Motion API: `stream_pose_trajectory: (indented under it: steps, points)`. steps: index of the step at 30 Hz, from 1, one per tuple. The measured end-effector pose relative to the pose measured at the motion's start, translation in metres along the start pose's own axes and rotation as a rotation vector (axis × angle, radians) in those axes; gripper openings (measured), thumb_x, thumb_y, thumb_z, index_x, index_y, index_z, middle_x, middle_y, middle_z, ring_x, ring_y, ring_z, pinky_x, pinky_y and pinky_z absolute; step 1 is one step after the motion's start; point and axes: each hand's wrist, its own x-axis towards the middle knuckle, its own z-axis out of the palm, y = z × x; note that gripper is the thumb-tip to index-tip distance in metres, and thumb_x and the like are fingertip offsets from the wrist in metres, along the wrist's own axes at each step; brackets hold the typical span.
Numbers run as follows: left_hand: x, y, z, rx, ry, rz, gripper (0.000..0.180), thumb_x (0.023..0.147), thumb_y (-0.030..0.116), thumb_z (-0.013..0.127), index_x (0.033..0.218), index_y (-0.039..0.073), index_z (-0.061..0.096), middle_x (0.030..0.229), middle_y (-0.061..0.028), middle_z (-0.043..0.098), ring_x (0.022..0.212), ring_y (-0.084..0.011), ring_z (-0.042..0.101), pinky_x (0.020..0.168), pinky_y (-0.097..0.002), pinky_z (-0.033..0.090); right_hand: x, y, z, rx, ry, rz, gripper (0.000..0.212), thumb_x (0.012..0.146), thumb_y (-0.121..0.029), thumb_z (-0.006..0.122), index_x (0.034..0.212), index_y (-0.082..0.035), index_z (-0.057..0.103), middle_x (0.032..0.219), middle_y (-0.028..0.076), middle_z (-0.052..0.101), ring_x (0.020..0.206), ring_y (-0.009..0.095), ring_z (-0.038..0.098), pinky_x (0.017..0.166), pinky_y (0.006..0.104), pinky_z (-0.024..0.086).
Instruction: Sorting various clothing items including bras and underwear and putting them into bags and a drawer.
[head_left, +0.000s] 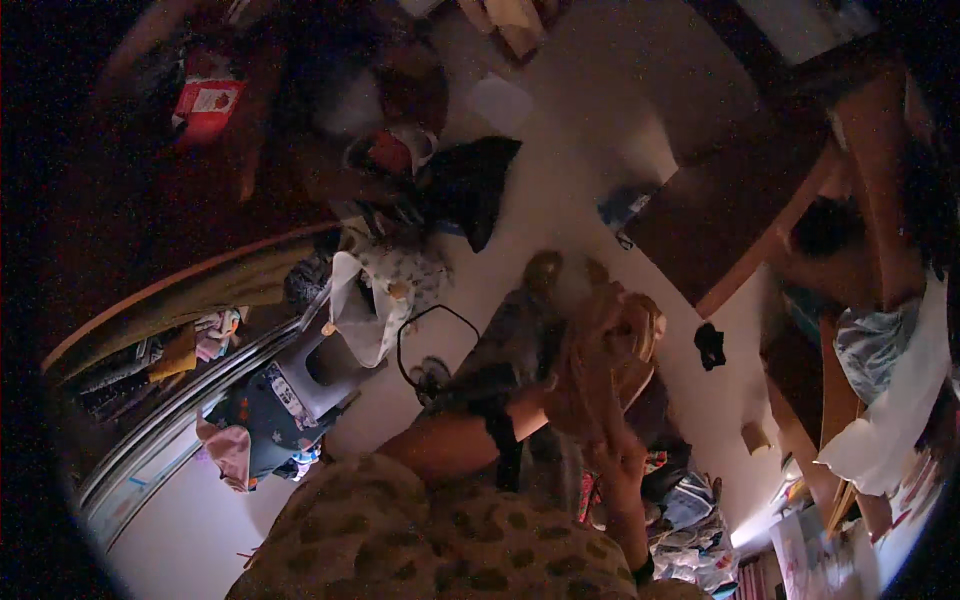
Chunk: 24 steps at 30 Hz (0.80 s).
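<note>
A tan-brown soft cloth item (595,375) with a curved, paler edge on its right side is bunched up in front of me; the dim light blurs its exact kind. My left hand (530,412), with a black band at the wrist, reaches into or behind this cloth, which hides its fingers. Below the cloth, my right hand (620,460) has its fingers bent around the lower end. A patterned garment (430,520) covers my body under both arms.
A white bag-like thing (362,310) and a dark wire-like loop (437,310) lie to the left. Beyond them is a shelf with folded clothes (175,355). A brown table (735,200) juts in at the right, near a small black item (710,345) on the floor. Heaped things (690,500) stand close at lower right.
</note>
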Motion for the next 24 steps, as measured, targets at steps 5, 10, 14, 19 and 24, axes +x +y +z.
stream_pose_trajectory:
  steps: [5, 10, 14, 19, 24]
  points:
    - [-0.01, -0.016, -0.03, 0.009, -0.136, -0.118, 0.038, 0.075, 0.023, 0.06, 0.107, 0.004, 0.053, 0.107, -0.015, 0.054, 0.099, -0.0292, 0.05, 0.085, -0.0387, 0.039, -0.024, 0.014, -0.038, -0.045, -0.303, 0.122, 0.026, 0.076, -0.007, 0.054, 0.101, -0.002, 0.055, 0.09, 0.01, 0.06, 0.082, 0.015, 0.056, 0.072, 0.03, 0.045]
    - [-0.021, -0.024, -0.053, 0.042, -0.164, -0.168, 0.038, 0.075, 0.024, 0.06, 0.107, 0.004, 0.053, 0.107, -0.0147, 0.054, 0.099, -0.0287, 0.05, 0.085, -0.0385, 0.039, -0.032, -0.004, -0.036, -0.566, -0.225, -0.233, 0.02, 0.077, -0.009, 0.055, 0.096, -0.003, 0.057, 0.085, 0.008, 0.058, 0.075, 0.012, 0.053, 0.066, 0.0313, 0.045]
    - [-0.024, -0.022, -0.053, 0.046, -0.184, -0.18, 0.038, 0.076, 0.025, 0.059, 0.107, 0.004, 0.053, 0.107, -0.0144, 0.054, 0.099, -0.0283, 0.05, 0.086, -0.0383, 0.039, -0.046, -0.014, -0.027, -0.335, -0.284, -0.069, 0.022, 0.078, -0.011, 0.055, 0.098, -0.002, 0.056, 0.088, 0.007, 0.057, 0.077, 0.012, 0.052, 0.067, 0.0304, 0.044]
    - [-0.016, -0.008, -0.033, 0.015, -0.211, -0.154, 0.038, 0.076, 0.025, 0.059, 0.107, 0.004, 0.053, 0.108, -0.014, 0.054, 0.099, -0.0278, 0.051, 0.086, -0.0381, 0.039, -0.065, -0.027, -0.017, -0.303, -0.369, -0.01, 0.025, 0.079, -0.012, 0.055, 0.101, -0.002, 0.054, 0.093, 0.007, 0.056, 0.079, 0.012, 0.051, 0.069, 0.0294, 0.043]
    - [-0.014, 0.015, -0.014, 0.011, -0.163, -0.108, 0.039, 0.076, 0.026, 0.059, 0.108, 0.004, 0.053, 0.108, -0.0136, 0.054, 0.1, -0.0273, 0.051, 0.086, -0.0379, 0.039, -0.078, -0.052, -0.016, -0.23, -0.434, 0.047, 0.028, 0.08, -0.014, 0.055, 0.104, -0.002, 0.052, 0.097, 0.007, 0.054, 0.082, 0.011, 0.051, 0.071, 0.0283, 0.042]
